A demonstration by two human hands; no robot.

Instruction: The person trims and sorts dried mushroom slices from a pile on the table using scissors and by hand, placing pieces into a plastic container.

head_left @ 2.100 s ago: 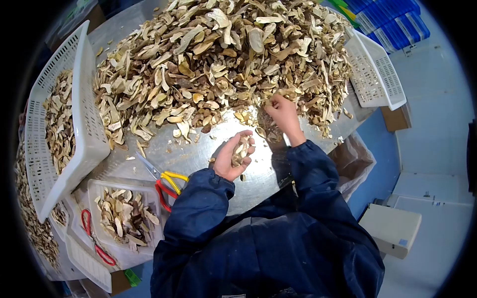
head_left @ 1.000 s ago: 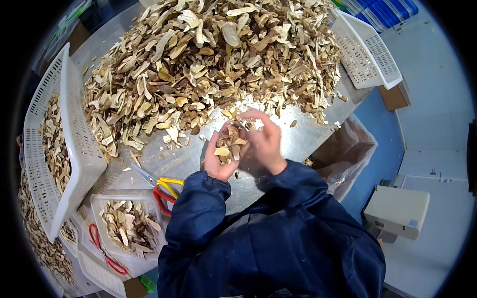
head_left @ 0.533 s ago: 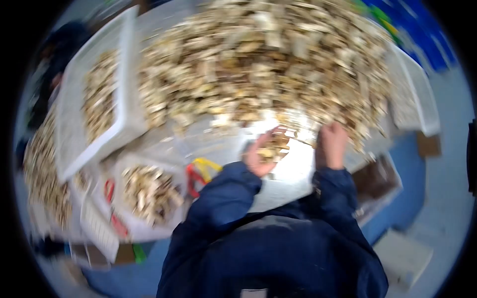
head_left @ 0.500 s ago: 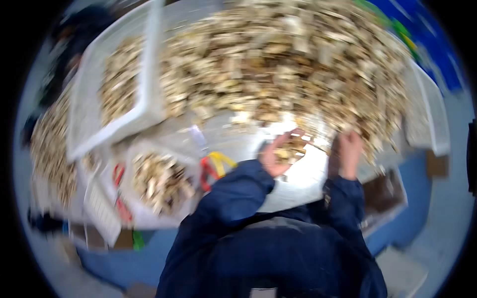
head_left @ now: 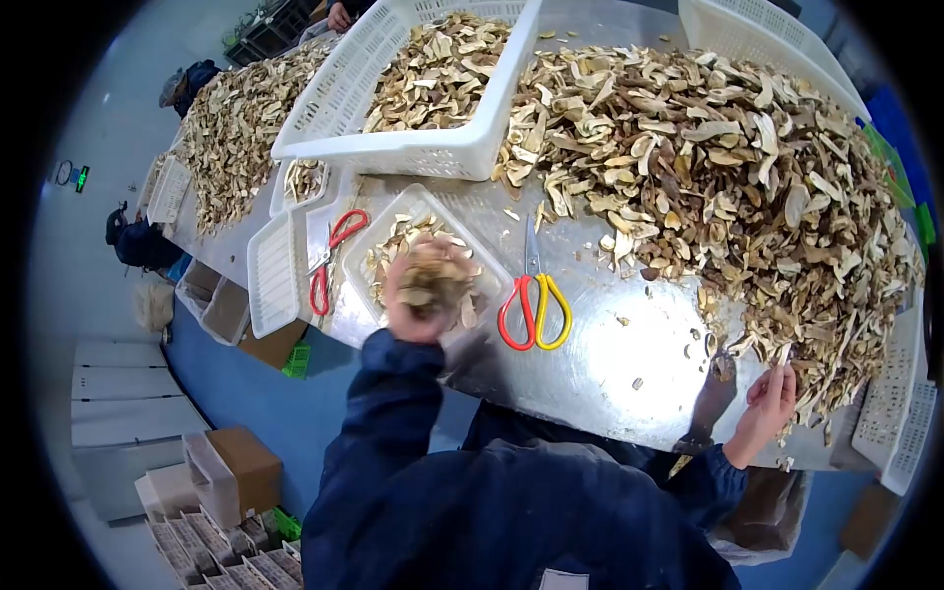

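The handful of dried slices (head_left: 433, 283) has moved from over the bare metal to the clear tray (head_left: 500, 271), in the left hand (head_left: 407, 321), seemingly cupped so that loose pieces stay together, though blur hides whether its fingers are closed. The right hand (head_left: 765, 413) pinches a pale slice (head_left: 784, 355) between its fingertips at the heap's (head_left: 718, 187) near edge, a grip that suits one thin piece, while yellow-and-red scissors (head_left: 532, 260) lie on the bench (head_left: 610, 398) between both hands.
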